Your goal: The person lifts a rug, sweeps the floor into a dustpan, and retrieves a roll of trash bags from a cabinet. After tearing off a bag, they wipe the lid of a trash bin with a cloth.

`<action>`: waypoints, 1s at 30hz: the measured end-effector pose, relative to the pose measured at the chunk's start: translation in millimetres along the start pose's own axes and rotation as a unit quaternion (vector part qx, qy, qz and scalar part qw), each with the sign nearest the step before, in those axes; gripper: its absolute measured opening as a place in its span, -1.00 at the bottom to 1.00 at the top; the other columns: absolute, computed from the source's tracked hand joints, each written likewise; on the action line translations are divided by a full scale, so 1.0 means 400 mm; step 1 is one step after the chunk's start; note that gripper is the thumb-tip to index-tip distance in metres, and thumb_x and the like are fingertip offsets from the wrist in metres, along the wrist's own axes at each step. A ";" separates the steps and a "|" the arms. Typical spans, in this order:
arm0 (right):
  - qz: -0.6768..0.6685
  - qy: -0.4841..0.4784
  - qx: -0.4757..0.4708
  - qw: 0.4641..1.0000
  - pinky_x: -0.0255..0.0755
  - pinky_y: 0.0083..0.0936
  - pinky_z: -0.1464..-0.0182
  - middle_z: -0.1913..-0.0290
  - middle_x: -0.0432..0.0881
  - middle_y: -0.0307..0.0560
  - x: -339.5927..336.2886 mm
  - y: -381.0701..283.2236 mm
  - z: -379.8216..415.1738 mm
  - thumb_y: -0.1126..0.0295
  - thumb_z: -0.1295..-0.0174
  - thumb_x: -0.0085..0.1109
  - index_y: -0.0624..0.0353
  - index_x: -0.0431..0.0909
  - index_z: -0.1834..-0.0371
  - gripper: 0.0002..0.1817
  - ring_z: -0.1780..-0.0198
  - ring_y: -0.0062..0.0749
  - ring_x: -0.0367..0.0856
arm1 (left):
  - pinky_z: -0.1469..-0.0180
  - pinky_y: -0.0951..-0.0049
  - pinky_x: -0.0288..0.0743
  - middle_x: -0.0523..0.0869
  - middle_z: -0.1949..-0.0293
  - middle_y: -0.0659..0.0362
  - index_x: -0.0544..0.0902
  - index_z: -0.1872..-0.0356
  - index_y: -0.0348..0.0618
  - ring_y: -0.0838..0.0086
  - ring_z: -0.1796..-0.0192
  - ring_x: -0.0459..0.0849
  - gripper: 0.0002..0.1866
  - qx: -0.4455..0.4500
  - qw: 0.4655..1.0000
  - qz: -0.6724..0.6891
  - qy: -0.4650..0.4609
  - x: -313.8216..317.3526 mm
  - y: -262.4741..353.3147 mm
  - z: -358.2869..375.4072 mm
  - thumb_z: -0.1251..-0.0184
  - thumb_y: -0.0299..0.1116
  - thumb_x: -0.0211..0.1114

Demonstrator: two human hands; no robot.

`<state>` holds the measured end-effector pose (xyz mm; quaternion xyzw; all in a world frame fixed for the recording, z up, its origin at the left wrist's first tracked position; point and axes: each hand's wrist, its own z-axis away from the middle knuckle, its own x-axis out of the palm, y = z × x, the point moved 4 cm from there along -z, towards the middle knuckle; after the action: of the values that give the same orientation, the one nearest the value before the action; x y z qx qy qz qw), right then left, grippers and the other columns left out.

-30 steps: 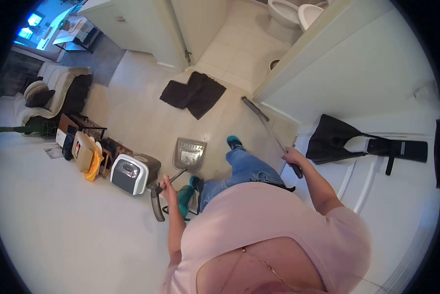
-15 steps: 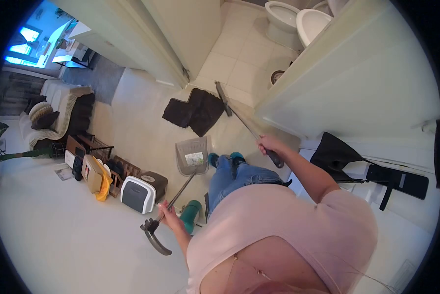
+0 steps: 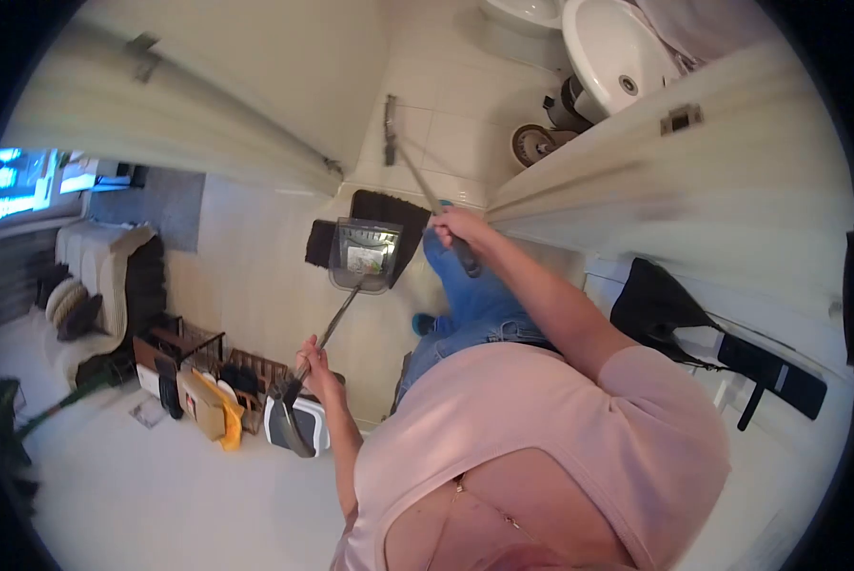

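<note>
My right hand [image 3: 459, 226] is wrapped round the handle of a long-handled broom [image 3: 413, 169]. Its narrow head reaches past the doorway over the pale bathroom tiles [image 3: 451, 100]. In my left hand [image 3: 314, 363] is the long handle of a grey see-through dustpan [image 3: 377, 278], which has a curved grip at its top end. A light, patterned patch shows inside the pan. From this view the pan overlaps a dark mat [image 3: 410, 221] lying near the threshold.
Ahead on the right are a white washbasin [image 3: 606, 52] and a round brown-rimmed object [image 3: 531, 145] on the tiles. The bathroom door [image 3: 284, 86] stands at the left. Along the left wall are a white-and-grey bin [image 3: 296, 425] and a wooden rack [image 3: 255, 371]. A black bag [image 3: 650, 305] hangs at right.
I have stepped toward the bathroom. The broom head has moved from beside the mat to farther in over the tiles, and the dustpan has come forward over the mat.
</note>
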<state>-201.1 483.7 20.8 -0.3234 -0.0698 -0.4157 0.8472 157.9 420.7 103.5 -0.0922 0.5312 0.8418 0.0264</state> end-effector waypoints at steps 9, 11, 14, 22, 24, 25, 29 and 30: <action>0.271 0.114 0.102 0.950 0.29 -0.49 0.68 0.75 0.40 -0.12 -0.281 -0.237 -0.190 0.44 -0.04 0.02 0.28 0.38 0.61 -0.84 0.73 -0.50 0.40 | 0.29 0.69 0.26 0.56 0.22 0.13 0.36 0.57 -0.15 0.71 0.38 0.27 -0.68 0.000 0.996 -0.048 -0.075 0.409 0.198 -0.237 -0.30 -0.18 0.07; 0.348 0.160 0.081 0.920 0.29 -0.48 0.68 0.74 0.40 -0.11 -0.302 -0.267 -0.191 0.44 -0.03 0.01 0.31 0.39 0.55 -0.86 0.76 -0.47 0.38 | 0.27 0.67 0.26 0.56 0.24 0.15 0.44 0.50 -0.19 0.71 0.38 0.27 -0.70 0.008 0.993 -0.054 -0.100 0.482 0.221 -0.288 -0.30 -0.17 0.07; 0.421 0.208 -0.031 0.882 0.28 -0.48 0.70 0.73 0.39 -0.10 -0.289 -0.270 -0.129 0.45 -0.02 0.01 0.31 0.40 0.43 -0.87 0.78 -0.48 0.35 | 0.20 0.63 0.26 0.55 0.25 0.18 0.53 0.32 -0.26 0.68 0.36 0.30 -0.68 0.017 0.983 -0.109 -0.145 0.602 0.245 -0.351 -0.29 -0.15 0.07; 0.323 0.215 0.103 0.916 0.31 -0.40 0.67 0.71 0.42 -0.03 -0.296 -0.197 0.109 0.42 0.05 0.04 0.29 0.43 0.14 -0.65 0.75 -0.38 0.42 | 0.07 0.53 0.34 0.59 0.29 0.10 0.50 0.42 -0.33 0.57 0.23 0.48 -0.67 0.129 0.917 -0.233 -0.297 0.861 0.271 -0.535 -0.32 -0.21 0.04; 0.378 0.228 0.097 0.892 0.31 -0.45 0.67 0.69 0.41 -0.08 -0.303 -0.179 0.037 0.42 0.01 0.05 0.29 0.37 0.01 -0.57 0.74 -0.44 0.39 | 0.24 0.51 0.27 0.47 0.45 0.18 0.46 0.50 -0.29 0.58 0.36 0.38 -0.63 0.151 0.900 -0.250 -0.324 0.915 0.258 -0.595 -0.32 -0.14 0.03; 0.409 0.238 0.090 0.876 0.30 -0.48 0.69 0.68 0.39 -0.12 -0.304 -0.196 0.003 0.42 -0.01 0.06 0.29 0.31 -0.07 -0.51 0.73 -0.48 0.36 | 0.32 0.51 0.24 0.42 0.53 0.23 0.44 0.54 -0.27 0.58 0.43 0.33 -0.60 0.160 0.893 -0.256 -0.335 0.944 0.246 -0.614 -0.31 -0.11 0.02; 0.266 0.303 0.066 0.913 0.32 -0.45 0.67 0.66 0.41 -0.06 -0.282 -0.228 0.003 0.42 0.01 0.03 0.17 0.23 -0.21 -0.40 0.72 -0.43 0.38 | 0.33 0.57 0.26 0.41 0.59 0.28 0.39 0.62 -0.22 0.65 0.46 0.31 -0.65 0.179 0.869 -0.307 -0.344 1.017 0.219 -0.672 -0.30 -0.23 0.09; 0.216 0.311 0.069 0.923 0.31 -0.46 0.68 0.66 0.39 -0.09 -0.270 -0.242 0.018 0.42 -0.01 0.02 0.18 0.21 -0.22 -0.40 0.73 -0.44 0.37 | 0.36 0.57 0.25 0.37 0.61 0.30 0.36 0.64 -0.21 0.66 0.47 0.28 -0.64 0.184 0.873 -0.298 -0.338 1.029 0.222 -0.680 -0.29 -0.23 0.09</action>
<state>-342.3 516.0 32.0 -0.1255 0.2399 -0.2962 0.9159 -224.1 115.3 -6.8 0.0505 0.5826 0.6607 0.4707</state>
